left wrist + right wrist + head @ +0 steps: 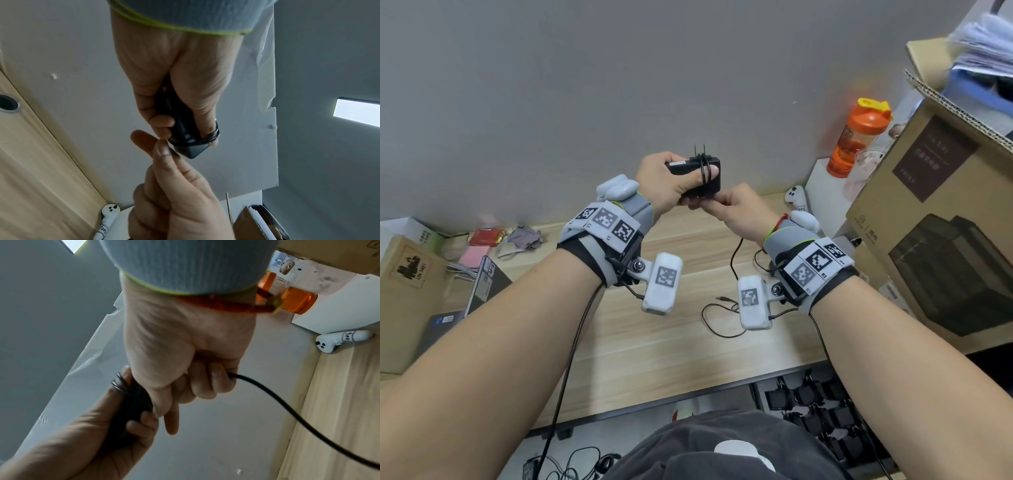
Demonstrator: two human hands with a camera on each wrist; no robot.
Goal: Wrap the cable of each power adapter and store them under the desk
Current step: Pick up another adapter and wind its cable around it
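A black power adapter is held up in front of the grey wall, its prongs pointing up. My left hand grips its body, and a few turns of its thin black cable pass over the thumb. My right hand is just below the adapter, fingers curled round the cable. The loose cable hangs to the wooden desk and ends in a barrel plug.
A large cardboard box fills the right of the desk, an orange shaker bottle and a white controller stand behind it. Boxes and small items sit at the left. Below the desk edge lies a tray of black adapters.
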